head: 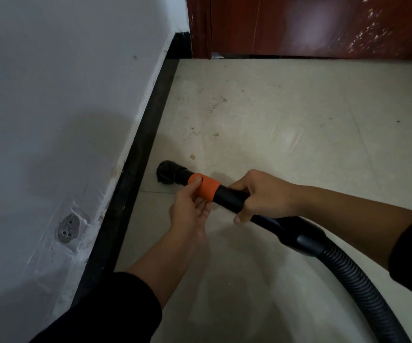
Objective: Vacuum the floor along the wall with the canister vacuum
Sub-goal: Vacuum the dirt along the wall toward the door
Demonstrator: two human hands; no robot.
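Beside glossy black baseboard: round black nozzle on pale tile floor. Left hand pinches matte orange collar, thumb on top, fingers beneath. Right hand curls round smooth black tube. Ribbed hose trails right. Crumbs near nozzle.

Both hands hold the vacuum wand — left hand on its orange collar, right hand behind.

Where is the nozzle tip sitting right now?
In the head view, the black nozzle sits on the floor left of centre, just right of the black baseboard, ahead of the left hand on the orange collar.
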